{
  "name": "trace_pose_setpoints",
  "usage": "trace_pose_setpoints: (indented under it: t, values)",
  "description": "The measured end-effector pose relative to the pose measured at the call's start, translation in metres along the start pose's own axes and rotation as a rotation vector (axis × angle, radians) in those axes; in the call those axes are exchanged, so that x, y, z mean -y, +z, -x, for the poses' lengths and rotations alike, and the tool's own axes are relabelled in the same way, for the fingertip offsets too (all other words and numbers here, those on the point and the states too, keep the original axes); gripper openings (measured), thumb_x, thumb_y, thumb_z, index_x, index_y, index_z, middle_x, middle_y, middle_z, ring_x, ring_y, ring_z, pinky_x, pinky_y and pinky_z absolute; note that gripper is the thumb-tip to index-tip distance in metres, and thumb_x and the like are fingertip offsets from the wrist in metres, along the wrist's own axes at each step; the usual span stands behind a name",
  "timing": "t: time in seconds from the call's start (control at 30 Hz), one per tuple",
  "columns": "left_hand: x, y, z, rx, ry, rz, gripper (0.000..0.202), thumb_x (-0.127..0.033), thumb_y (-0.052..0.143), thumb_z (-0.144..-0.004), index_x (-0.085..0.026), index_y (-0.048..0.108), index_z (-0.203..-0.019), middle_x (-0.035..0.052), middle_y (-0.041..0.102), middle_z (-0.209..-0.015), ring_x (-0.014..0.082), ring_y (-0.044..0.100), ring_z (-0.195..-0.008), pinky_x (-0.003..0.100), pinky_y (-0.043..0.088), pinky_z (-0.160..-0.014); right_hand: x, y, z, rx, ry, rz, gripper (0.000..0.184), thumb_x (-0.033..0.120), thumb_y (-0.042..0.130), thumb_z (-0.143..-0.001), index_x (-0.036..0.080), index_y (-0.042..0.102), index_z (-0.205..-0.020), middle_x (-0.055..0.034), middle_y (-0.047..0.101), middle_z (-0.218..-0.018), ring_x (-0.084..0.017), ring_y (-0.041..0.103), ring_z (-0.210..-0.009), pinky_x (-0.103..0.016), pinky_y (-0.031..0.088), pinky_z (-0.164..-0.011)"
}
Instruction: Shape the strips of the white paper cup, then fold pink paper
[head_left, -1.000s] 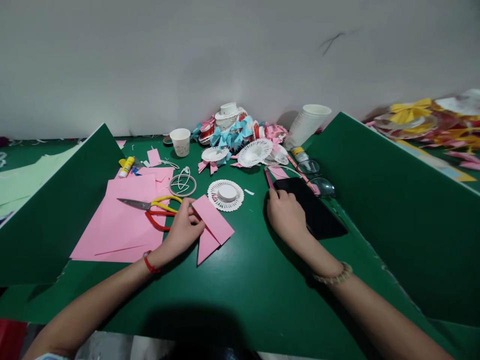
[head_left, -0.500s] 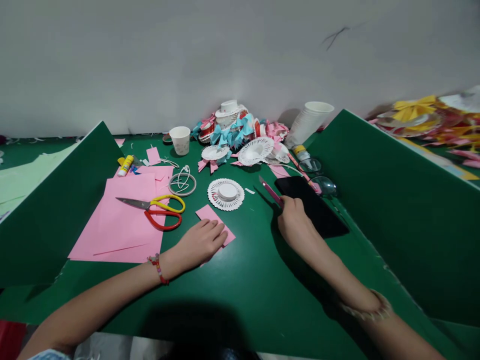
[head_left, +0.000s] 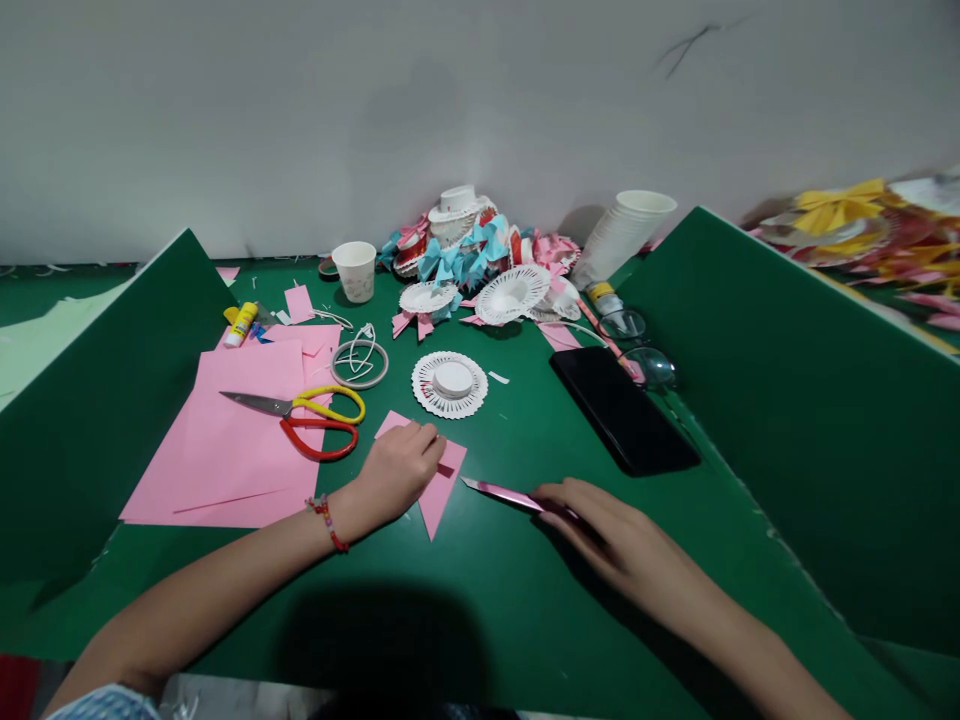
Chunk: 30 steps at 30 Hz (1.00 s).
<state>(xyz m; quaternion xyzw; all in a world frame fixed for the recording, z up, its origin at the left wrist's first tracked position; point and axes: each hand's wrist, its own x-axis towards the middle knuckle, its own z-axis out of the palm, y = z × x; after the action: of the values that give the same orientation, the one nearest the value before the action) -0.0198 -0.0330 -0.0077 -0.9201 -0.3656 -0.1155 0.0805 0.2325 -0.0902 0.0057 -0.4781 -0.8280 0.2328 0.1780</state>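
Note:
My left hand (head_left: 401, 465) is closed at a small folded piece of pink paper (head_left: 437, 505), fingers bent over its upper part and pinching it. A triangular lower end of the paper sticks out beside my fingers. My right hand (head_left: 604, 525) grips a pink craft knife (head_left: 510, 494), its bare blade pointing left, with the tip just off the paper's right corner. Just beyond the paper lies a white pleated paper disc with a raised round centre (head_left: 454, 382). Scissors with one yellow and one red handle (head_left: 307, 415) rest on pink sheets (head_left: 232, 460) to the left.
A black phone or tablet (head_left: 622, 410) lies right of centre, near glasses (head_left: 649, 367). Behind are a paper cup (head_left: 355, 272), stacked cups (head_left: 626, 235) and a pile of paper decorations (head_left: 465, 250). Tape roll (head_left: 360, 364) and glue stick (head_left: 241, 325) are left. Green dividers (head_left: 810, 420) flank both sides.
My right hand has brought the knife left and toward me, from beside the black device to the pink paper. My left fingers, flatter before, are now curled, and the paper has turned and shows a fold.

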Motion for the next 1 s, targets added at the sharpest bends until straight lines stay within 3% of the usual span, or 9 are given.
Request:
trace_pose_setpoints:
  t: [0.2,0.47,0.77,0.9,1.0]
  values:
    - [-0.005,-0.006,0.002,0.019,-0.003,0.047,0.022,-0.016,0.036,-0.088,-0.010,0.055,-0.097,0.0098,0.059,-0.084,0.0200,0.055,-0.079,0.031,0.046,-0.064,0.005,0.009,-0.013,-0.018,-0.036,0.041,0.018,0.027,0.037,-0.092,0.020,0.051,-0.101,-0.0059,0.059,-0.082,-0.016,0.059,-0.072,-0.028,0.048,-0.062]
    - [-0.006,-0.006,0.003,0.016,-0.011,0.059,0.022,-0.014,0.035,-0.087,-0.011,0.055,-0.093,0.0090,0.059,-0.081,0.0197,0.056,-0.078,0.031,0.047,-0.063,-0.004,-0.007,0.003,-0.016,0.010,-0.012,0.016,0.026,0.039,-0.091,0.022,0.050,-0.102,-0.0056,0.059,-0.087,-0.015,0.059,-0.075,-0.026,0.048,-0.064]
    - [-0.007,-0.009,0.003,0.035,-0.015,0.041,0.025,-0.013,0.032,-0.087,-0.010,0.054,-0.098,0.0104,0.059,-0.082,0.0207,0.056,-0.079,0.032,0.046,-0.064,0.012,0.011,-0.016,-0.022,-0.040,0.009,0.016,0.024,0.037,-0.092,0.020,0.051,-0.099,-0.0052,0.059,-0.081,-0.015,0.060,-0.071,-0.026,0.048,-0.062]
    - [-0.012,-0.014,0.004,0.072,-0.016,0.061,0.035,-0.032,0.031,-0.090,-0.010,0.053,-0.107,0.0123,0.059,-0.089,0.0226,0.056,-0.081,0.034,0.046,-0.066,0.007,0.013,-0.017,-0.085,-0.042,0.157,0.018,0.024,0.035,-0.092,0.019,0.052,-0.098,-0.0045,0.058,-0.078,-0.014,0.057,-0.061,-0.024,0.044,-0.054]
    - [-0.017,-0.016,0.009,0.118,-0.027,0.084,0.052,-0.048,0.034,-0.087,-0.009,0.048,-0.119,0.0170,0.057,-0.106,0.0278,0.054,-0.093,0.039,0.046,-0.075,0.004,0.014,-0.016,-0.156,-0.064,0.366,0.020,0.025,0.036,-0.091,0.018,0.054,-0.093,-0.0035,0.058,-0.072,-0.013,0.053,-0.053,-0.024,0.037,-0.047]
